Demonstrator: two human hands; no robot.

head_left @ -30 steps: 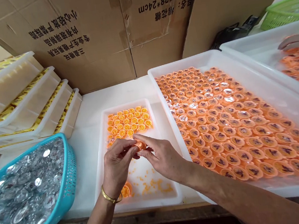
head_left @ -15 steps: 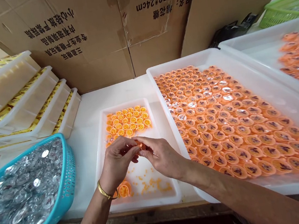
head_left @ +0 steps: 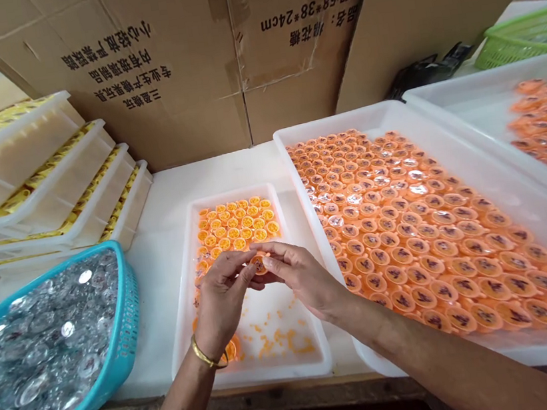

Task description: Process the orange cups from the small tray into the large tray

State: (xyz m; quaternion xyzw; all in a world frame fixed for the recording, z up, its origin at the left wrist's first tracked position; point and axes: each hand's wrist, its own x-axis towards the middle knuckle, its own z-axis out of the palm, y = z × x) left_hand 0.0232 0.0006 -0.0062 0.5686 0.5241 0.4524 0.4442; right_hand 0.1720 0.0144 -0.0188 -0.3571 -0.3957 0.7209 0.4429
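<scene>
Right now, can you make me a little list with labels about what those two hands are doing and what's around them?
Left hand: pinches a small orange plastic cup at its fingertips
Right hand: pinches the same cup from the other side
Under the hands: small white plastic tray, open orange cups in rows at its far end
To the right: large white plastic tray full of lidded orange cups
To the left: turquoise plastic basket of shiny clear lids
Behind: brown cardboard boxes
</scene>
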